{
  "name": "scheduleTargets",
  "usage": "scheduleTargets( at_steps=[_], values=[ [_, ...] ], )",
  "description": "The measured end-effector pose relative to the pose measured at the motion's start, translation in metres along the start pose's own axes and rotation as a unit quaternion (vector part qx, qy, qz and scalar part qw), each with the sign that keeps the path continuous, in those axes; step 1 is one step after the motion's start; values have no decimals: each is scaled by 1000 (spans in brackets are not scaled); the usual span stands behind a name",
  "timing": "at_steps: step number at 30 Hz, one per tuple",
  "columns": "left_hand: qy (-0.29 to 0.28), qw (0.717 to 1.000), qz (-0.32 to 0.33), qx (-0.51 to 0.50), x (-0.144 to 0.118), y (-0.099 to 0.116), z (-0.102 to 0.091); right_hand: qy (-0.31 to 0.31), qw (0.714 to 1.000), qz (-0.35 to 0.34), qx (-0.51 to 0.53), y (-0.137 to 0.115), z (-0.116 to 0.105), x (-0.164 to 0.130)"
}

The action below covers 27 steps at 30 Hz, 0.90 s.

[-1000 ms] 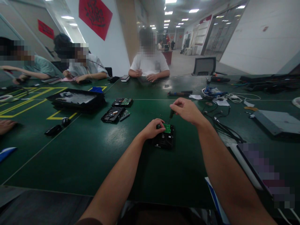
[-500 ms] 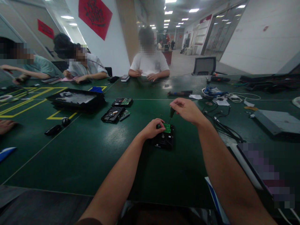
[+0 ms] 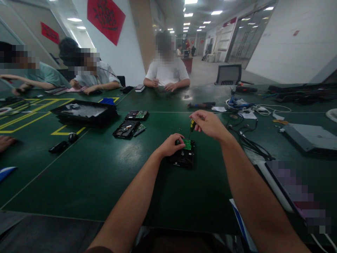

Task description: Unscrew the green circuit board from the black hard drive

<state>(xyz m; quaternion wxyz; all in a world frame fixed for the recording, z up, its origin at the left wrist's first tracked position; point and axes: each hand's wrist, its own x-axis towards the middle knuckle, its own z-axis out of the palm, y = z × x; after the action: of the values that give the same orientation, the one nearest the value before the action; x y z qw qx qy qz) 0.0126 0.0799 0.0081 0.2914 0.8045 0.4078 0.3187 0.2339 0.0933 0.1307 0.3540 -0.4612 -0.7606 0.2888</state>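
A black hard drive (image 3: 181,160) lies on the green table in front of me, its green circuit board (image 3: 187,144) facing up. My left hand (image 3: 170,144) grips the drive's left side, with fingertips at the edge of the board. In my right hand (image 3: 207,122) is a small screwdriver (image 3: 193,125) with a yellow and black handle, pinched between the fingers. Its shaft points down at the far right part of the board; whether the tip sits in a screw is too small to tell. Tiny screws (image 3: 180,129) lie just beyond the drive.
To the left are opened drive parts (image 3: 126,129), another drive (image 3: 137,115), a black tray (image 3: 84,111) and a mouse (image 3: 72,137). Cables (image 3: 252,144), a grey metal box (image 3: 312,138) and a tablet-like device (image 3: 286,189) lie right. Other people sit across the table.
The screwdriver handle has turned in my right fingers, so more yellow shows now. My left hand and the hard drive stay in place; the whole view shifts slightly.
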Motion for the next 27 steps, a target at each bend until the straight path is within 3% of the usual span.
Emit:
scheduleTargets(
  at_steps=[7,16,22,27],
  values=[
    [0,1000,7,-10,1,-1,0,41,998,13,-55,-5,0,-2],
    [-1,1000,3,-9,1,-3,1,-36,999,10,36,-1,0,-1],
    [6,1000,15,-6,0,-3,1,-23,998,-25,-54,0,-3,-1],
    [2,1000,8,-7,0,0,0,-1,997,-9,-72,-6,-5,-4]
  ],
)
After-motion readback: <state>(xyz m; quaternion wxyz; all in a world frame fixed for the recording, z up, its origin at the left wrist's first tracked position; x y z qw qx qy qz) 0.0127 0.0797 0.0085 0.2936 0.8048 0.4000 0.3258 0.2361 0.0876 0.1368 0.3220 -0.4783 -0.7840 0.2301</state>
